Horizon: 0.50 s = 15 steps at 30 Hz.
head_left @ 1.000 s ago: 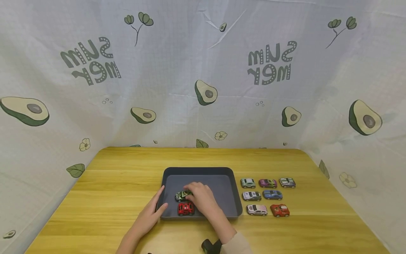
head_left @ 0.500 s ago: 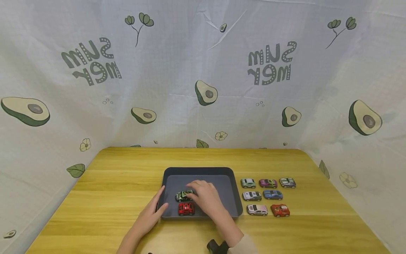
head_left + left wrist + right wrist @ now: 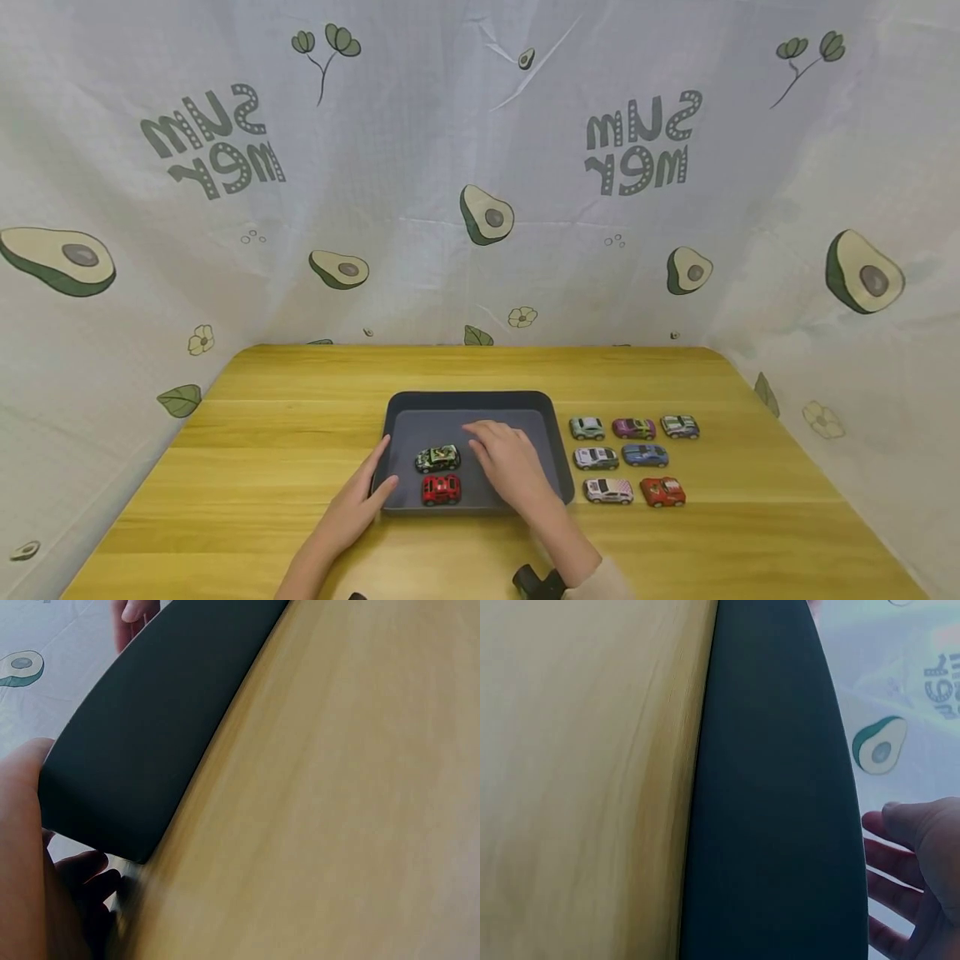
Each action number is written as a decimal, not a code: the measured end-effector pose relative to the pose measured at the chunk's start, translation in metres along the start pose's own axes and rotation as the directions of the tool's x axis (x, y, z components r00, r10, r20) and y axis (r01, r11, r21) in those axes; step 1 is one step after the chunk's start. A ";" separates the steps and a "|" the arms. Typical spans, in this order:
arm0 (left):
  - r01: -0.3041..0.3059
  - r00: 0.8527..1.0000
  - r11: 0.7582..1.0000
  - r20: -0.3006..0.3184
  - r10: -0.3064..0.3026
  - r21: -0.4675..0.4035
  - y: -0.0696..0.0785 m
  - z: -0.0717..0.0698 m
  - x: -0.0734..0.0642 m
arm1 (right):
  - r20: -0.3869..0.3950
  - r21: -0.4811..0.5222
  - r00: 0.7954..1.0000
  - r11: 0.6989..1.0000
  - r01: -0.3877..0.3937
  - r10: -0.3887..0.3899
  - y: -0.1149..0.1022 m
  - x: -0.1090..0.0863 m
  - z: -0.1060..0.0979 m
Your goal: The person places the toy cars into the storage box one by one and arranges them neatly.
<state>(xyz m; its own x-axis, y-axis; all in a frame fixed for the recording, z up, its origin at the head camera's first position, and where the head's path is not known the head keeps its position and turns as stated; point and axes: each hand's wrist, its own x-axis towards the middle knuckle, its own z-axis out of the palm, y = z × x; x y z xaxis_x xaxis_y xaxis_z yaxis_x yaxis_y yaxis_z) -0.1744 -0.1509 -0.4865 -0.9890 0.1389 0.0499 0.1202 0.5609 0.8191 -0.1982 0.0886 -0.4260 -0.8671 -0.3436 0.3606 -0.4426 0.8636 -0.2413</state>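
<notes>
Left hand is gripping the dark tray at its left side, lower centre of the frame: thumb is lying over the rim, fingers are running along the outer wall. Left wrist view is showing thumb and fingers on either side of the tray wall at the corner.

Right hand is hovering over the right half of the tray, fingers relaxed and a bit spread, pinching nothing. Right wrist view is showing gaps between the fingers.

Camouflage car is sitting in the tray, left of centre, just left of the right hand and apart from it. Red car is sitting just below it, near the tray's bottom edge.

Seven more cars are resting on the wooden table, right of the tray. Top row: pale green car, purple car, white-green car. Middle: white-grey car, blue car. Bottom: white-pink car, orange-red car.

Avocado-print cloth is hanging behind, filling the upper frame. Black device is showing by the right wrist, bottom edge.
</notes>
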 end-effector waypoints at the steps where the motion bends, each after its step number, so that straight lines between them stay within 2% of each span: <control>1: -0.001 1.000 1.000 -0.001 0.001 0.001 0.000 0.000 0.000 | -0.003 0.000 1.000 1.000 -0.003 0.003 0.002 0.000 0.000; 15: -0.012 1.000 1.000 0.001 0.012 -0.009 0.001 0.000 -0.001 | -0.051 -0.012 0.998 0.999 -0.049 0.048 0.025 -0.009 -0.012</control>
<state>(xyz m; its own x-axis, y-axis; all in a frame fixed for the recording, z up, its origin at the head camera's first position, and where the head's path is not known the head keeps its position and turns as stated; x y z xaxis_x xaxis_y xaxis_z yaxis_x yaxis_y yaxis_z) -0.1737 -0.1505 -0.4851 -0.9874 0.1464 0.0593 0.1313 0.5522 0.8233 -0.1988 0.1173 -0.4239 -0.8746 -0.2824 0.3940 -0.3971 0.8836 -0.2482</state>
